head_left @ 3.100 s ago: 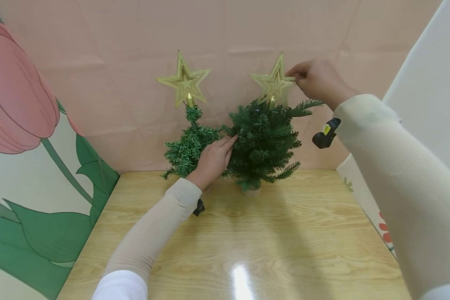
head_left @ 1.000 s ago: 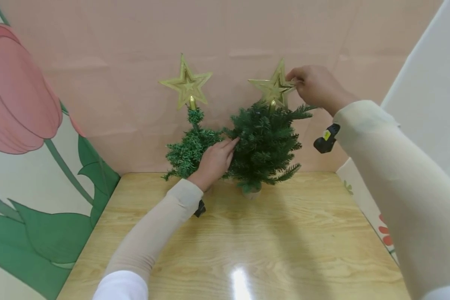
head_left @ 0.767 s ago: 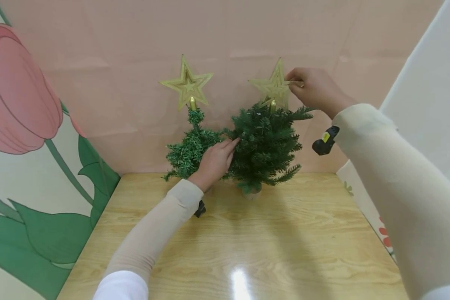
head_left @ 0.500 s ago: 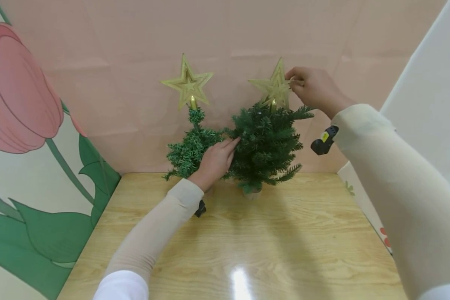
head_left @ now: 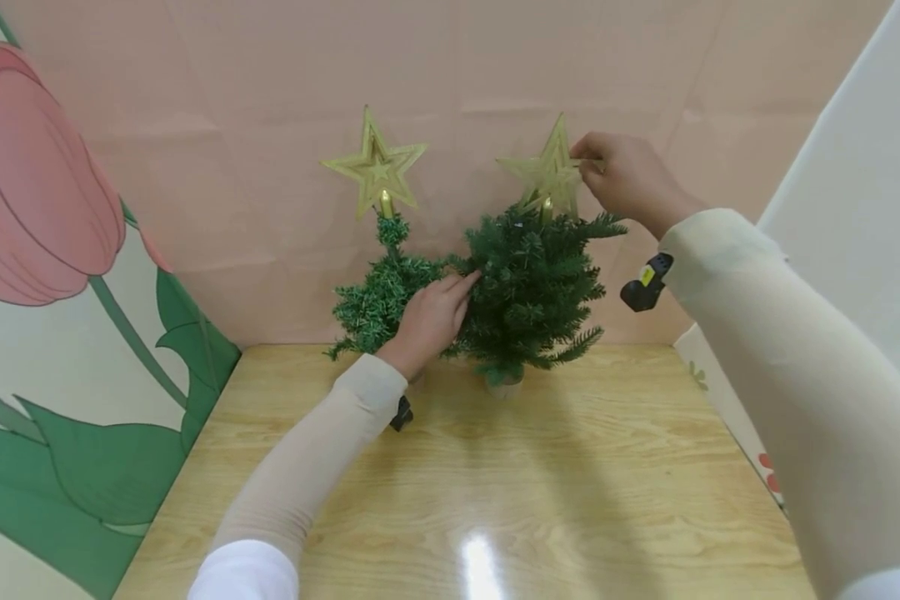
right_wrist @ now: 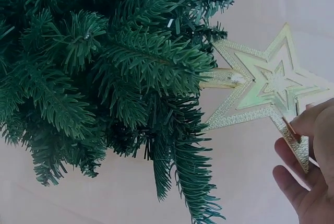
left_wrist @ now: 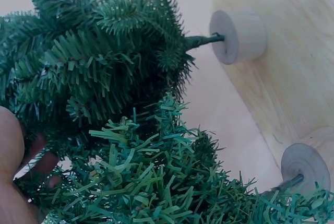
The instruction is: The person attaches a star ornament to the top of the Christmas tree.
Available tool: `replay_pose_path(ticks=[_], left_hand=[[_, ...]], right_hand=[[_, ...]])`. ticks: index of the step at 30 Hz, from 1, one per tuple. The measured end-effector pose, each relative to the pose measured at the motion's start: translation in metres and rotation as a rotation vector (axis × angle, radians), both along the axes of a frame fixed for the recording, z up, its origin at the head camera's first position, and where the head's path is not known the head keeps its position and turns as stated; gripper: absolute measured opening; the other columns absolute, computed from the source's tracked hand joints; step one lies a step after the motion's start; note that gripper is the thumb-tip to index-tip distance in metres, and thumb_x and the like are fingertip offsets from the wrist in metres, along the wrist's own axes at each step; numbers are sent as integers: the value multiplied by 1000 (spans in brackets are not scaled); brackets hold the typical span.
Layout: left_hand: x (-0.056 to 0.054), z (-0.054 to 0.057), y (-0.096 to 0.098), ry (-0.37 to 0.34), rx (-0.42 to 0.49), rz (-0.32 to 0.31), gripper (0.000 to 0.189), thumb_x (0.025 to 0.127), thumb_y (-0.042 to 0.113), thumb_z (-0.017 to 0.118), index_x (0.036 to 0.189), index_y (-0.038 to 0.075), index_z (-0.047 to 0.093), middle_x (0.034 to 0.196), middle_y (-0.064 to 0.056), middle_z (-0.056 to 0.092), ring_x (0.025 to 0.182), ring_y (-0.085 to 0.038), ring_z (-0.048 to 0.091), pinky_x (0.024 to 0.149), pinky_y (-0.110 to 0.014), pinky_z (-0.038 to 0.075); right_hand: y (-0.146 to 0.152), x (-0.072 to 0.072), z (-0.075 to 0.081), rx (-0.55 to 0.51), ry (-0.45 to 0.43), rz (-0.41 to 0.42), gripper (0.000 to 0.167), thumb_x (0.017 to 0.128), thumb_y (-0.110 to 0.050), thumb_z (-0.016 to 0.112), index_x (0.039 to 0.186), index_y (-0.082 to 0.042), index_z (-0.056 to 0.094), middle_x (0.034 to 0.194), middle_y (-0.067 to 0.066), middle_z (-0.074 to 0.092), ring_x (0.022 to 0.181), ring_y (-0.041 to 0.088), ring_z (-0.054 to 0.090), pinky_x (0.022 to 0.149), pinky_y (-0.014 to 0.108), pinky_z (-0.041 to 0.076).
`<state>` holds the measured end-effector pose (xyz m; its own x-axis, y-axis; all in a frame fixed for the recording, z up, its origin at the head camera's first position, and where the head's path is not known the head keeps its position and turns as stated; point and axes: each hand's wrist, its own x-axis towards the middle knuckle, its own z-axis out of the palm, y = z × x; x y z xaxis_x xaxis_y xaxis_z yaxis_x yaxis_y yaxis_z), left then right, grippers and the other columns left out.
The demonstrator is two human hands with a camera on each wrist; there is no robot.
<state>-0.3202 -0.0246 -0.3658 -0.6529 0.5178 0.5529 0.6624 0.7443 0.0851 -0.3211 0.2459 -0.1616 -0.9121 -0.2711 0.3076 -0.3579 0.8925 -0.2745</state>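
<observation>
My right hand (head_left: pixel 630 175) pinches one point of the gold star topper (right_wrist: pixel 276 85), thumb in front and fingers behind in the right wrist view. The star's gold stem goes into the top of the dark green Christmas tree (head_left: pixel 528 292). My left hand (head_left: pixel 431 321) reaches between the two trees, its fairly straight fingertips at the dark tree's left side. In the left wrist view, branches partly hide its fingers (left_wrist: pixel 44 166). At left stands a lighter green Christmas tree (head_left: pixel 371 304), topped with a second gold star (head_left: pixel 375 165) upright on its stem.
Both trees stand on round wooden bases, the dark tree's base (left_wrist: pixel 248 36) and the lighter tree's base (left_wrist: pixel 305 166), near the back of the wooden table (head_left: pixel 480 467). A pink cloth backdrop (head_left: pixel 270 167) hangs close behind. A tulip-printed panel (head_left: pixel 30 192) borders the left.
My right hand has turned the right star slightly, so its face catches the light differently and its right point reaches farther. My left hand has stayed at the dark tree.
</observation>
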Motion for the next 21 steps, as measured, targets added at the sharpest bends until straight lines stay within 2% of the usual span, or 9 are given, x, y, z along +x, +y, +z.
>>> replay_pose_path(ticks=[4, 9, 12, 16, 21], left_hand=[[0, 0, 1, -5, -4, 16, 45, 106, 25, 43, 150, 18, 41, 118, -1, 60, 88, -12, 60, 65, -27, 48], [2, 1, 0, -6, 21, 26, 46, 105, 28, 43, 150, 17, 40, 125, -3, 56, 100, -17, 59, 75, -34, 49], [4, 4, -2, 6, 60, 1, 47, 104, 28, 45, 149, 16, 41, 129, -5, 53, 107, -21, 57, 83, -38, 49], [5, 9, -4, 8, 101, -20, 47, 103, 28, 48, 149, 17, 42, 132, -7, 51, 112, -23, 54, 87, -40, 49], [5, 13, -7, 1, 117, -12, 51, 101, 29, 51, 151, 21, 39, 138, -8, 46, 119, -25, 51, 93, -42, 47]], right_hand=[[-1, -1, -1, -7, 11, 12, 43, 105, -17, 33, 143, -1, 45, 142, 20, 48, 125, 41, 48, 93, 54, 41], [-1, 0, 0, -12, 25, 25, 44, 104, -16, 34, 145, -1, 43, 143, 21, 46, 128, 41, 43, 99, 56, 38], [0, 0, 1, -13, 50, 27, 45, 104, -16, 35, 146, -3, 42, 143, 21, 45, 130, 41, 41, 102, 58, 35], [1, 1, 2, -18, 99, 4, 44, 104, -18, 36, 146, -7, 44, 146, 20, 39, 132, 40, 37, 103, 58, 33], [3, 5, -1, -46, 157, -3, 45, 103, -22, 40, 145, -10, 46, 148, 18, 35, 136, 37, 30, 108, 57, 27]])
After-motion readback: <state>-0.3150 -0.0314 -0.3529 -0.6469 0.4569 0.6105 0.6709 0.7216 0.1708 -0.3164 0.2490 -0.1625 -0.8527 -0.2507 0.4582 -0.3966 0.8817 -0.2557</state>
